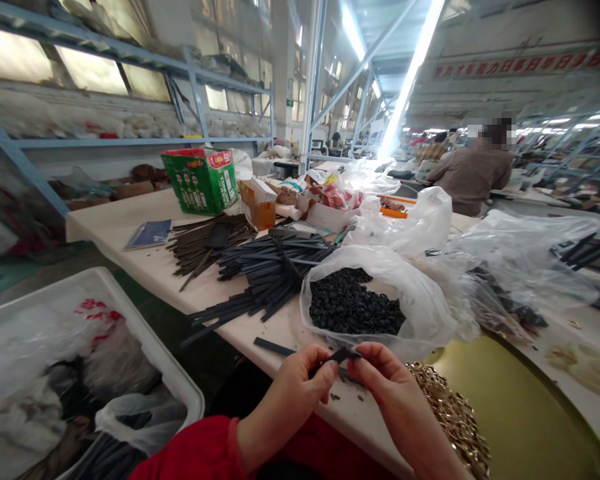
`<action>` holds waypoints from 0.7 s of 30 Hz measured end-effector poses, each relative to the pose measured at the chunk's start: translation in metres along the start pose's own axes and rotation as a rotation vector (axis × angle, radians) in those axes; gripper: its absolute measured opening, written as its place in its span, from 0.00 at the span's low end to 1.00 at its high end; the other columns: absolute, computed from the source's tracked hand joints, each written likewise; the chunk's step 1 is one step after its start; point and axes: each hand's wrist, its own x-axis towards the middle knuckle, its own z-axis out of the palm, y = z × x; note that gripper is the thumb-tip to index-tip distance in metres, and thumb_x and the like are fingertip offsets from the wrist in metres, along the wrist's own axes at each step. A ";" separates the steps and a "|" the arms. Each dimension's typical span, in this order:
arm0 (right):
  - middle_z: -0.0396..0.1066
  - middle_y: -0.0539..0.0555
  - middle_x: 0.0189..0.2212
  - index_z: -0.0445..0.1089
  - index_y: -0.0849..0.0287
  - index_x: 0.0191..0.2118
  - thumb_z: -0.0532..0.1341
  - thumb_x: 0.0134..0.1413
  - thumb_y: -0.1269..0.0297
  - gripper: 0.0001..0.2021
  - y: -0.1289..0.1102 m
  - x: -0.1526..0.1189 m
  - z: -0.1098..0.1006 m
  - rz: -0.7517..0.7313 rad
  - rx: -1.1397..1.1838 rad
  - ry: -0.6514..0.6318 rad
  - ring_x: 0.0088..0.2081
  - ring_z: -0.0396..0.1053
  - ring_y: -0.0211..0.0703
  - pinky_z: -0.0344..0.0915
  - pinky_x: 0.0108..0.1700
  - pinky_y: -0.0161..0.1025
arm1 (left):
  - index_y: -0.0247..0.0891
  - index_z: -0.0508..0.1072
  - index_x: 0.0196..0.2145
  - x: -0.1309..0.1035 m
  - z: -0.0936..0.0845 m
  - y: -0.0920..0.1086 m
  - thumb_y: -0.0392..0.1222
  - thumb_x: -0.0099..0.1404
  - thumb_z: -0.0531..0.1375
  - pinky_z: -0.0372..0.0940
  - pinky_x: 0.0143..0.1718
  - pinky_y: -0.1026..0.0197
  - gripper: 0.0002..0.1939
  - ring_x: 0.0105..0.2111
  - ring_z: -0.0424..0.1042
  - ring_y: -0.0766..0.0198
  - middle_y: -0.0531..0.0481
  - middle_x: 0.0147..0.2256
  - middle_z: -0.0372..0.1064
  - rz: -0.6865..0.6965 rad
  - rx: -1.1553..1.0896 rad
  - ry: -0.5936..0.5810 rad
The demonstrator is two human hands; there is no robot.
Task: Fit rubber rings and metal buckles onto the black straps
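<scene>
Blue shelving [145, 142] lines the wall between ten and eleven o'clock from the hands, and a pale surface [97, 217] stretches ahead, its near edge slanting from ten o'clock down to five. Over that edge, at the clock's centre, left hand [293, 390] and right hand [397, 387] each pinch a short black strip [343, 355] between thumb and fingers, their tips close together. Just ahead, between twelve and one, a plastic bag [425, 303] gapes open on black loops [355, 307], leaving only a narrow band of surface before the edge. More dark strips [270, 263] fan out at eleven, some ends jutting past the edge. Metal rings [453, 420] crowd near the right wrist at about four, on a gold tray [520, 393] reaching three. At nine, a dark gap separates the surface from a white bin [197, 400].
</scene>
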 end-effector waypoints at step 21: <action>0.71 0.52 0.33 0.65 0.55 0.39 0.61 0.49 0.63 0.11 0.041 -0.019 0.005 -0.274 -0.241 -0.029 0.37 0.70 0.42 0.68 0.40 0.37 | 0.35 0.69 0.38 -0.014 -0.007 -0.015 0.44 0.63 0.53 0.57 0.30 0.66 0.11 0.29 0.65 0.66 0.52 0.31 0.69 0.089 0.274 -0.019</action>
